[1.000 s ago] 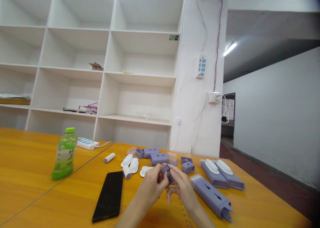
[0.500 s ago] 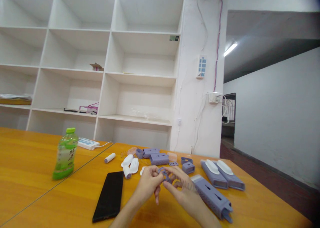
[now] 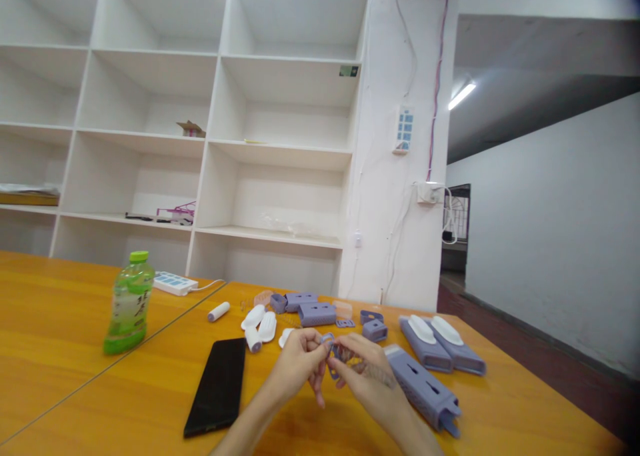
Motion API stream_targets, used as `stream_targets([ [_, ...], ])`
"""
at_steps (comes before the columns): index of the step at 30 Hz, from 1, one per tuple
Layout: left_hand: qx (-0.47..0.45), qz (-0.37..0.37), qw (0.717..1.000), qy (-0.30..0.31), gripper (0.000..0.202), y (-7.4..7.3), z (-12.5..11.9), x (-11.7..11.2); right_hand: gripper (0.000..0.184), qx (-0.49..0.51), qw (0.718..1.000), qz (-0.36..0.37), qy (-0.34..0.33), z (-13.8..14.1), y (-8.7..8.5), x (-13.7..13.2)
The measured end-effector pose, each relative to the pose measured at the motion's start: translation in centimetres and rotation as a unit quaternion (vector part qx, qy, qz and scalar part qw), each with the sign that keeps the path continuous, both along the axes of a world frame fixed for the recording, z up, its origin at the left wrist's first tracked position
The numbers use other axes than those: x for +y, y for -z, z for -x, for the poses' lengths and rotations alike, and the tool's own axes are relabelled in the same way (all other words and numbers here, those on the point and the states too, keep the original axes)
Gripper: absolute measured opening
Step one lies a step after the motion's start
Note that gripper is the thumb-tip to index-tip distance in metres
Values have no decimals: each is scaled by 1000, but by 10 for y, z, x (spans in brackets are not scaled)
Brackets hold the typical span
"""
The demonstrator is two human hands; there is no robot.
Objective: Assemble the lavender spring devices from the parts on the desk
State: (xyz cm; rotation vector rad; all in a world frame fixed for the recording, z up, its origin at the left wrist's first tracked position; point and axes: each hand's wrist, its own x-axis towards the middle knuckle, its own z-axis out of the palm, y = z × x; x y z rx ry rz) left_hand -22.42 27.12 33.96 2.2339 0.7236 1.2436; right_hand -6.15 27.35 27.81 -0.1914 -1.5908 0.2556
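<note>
Both of my hands meet above the orange table [image 3: 75,349] and pinch one small lavender plastic part [image 3: 334,355] between their fingertips. My left hand [image 3: 300,363] grips it from the left, fingers curled. My right hand [image 3: 363,373] holds it from the right, and a thin metal spring seems to lie along its fingers. A long lavender housing with slots [image 3: 423,389] lies just right of my right hand. Two lavender housings with white caps [image 3: 443,343] lie beyond it.
A black phone [image 3: 217,386] lies left of my left hand. A green bottle [image 3: 129,304] stands further left, a white power strip [image 3: 175,283] behind it. Several small lavender and white parts [image 3: 300,313] lie scattered beyond my hands. White shelving [image 3: 200,143] fills the wall behind.
My hands have turned the small lavender part and drawn slightly apart, fingertips now pinching it from both sides. The view has tipped down a little.
</note>
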Motion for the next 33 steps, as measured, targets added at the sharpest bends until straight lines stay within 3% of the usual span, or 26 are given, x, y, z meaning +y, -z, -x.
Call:
stream_targets([
  [14,5,-61,998,-15,47,7,-1,0,21,37,998,34,38,9,2,14],
  [22,16,-50,993,-109,55,26,-8,27,27,20,995,27,90,2,11,20],
  [26,44,-14,984,-171,59,28,-9,38,15,6,991,19,131,-3,10,24],
  [30,89,-7,969,-229,46,29,-5,42,15,8,990,20,140,-7,6,30],
  [33,121,-51,950,-284,33,28,2,38,15,2,991,33,132,-9,7,37],
])
